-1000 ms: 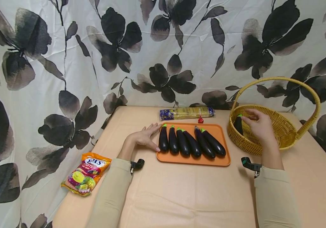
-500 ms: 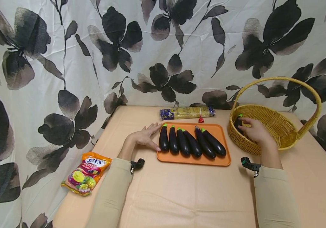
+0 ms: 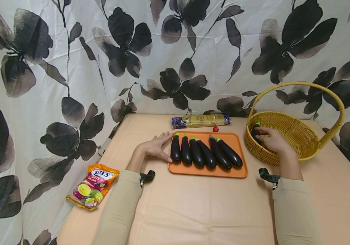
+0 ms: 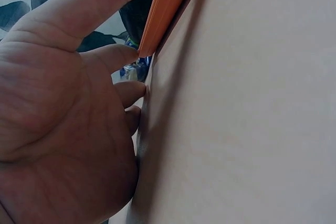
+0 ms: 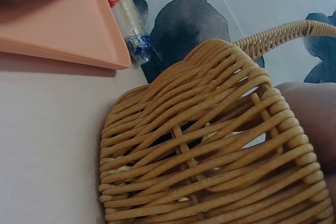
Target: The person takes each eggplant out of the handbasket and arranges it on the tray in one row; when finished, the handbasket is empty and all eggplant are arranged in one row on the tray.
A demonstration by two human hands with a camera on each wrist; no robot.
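Note:
My left hand (image 3: 154, 148), fingers spread, touches the left edge of an orange tray (image 3: 193, 172); in the left wrist view its fingertips meet the tray's side (image 4: 165, 11). Several dark eggplants (image 3: 197, 154) with green stem ends lie side by side on the tray. At the right, my right hand (image 3: 274, 140) reaches into a wicker basket (image 3: 300, 132), its fingers around another eggplant (image 3: 255, 131) that leans against the basket's left inner wall. In the right wrist view, the basket's woven side (image 5: 210, 156) hides most of that hand and nearly all of the eggplant.
Behind the tray lies a long pack (image 3: 200, 121), seemingly spaghetti, with a red-wrapped lollipop (image 3: 215, 128) beside it. A bag of fruit candy (image 3: 93, 187) lies left of my left forearm. The basket's tall handle (image 3: 303, 85) arches over it. A floral curtain (image 3: 150, 61) hangs behind.
Inside the basket, my right hand has moved down and left from near the eggplant's stem end to lower on its body. My left hand and the tray have stayed put.

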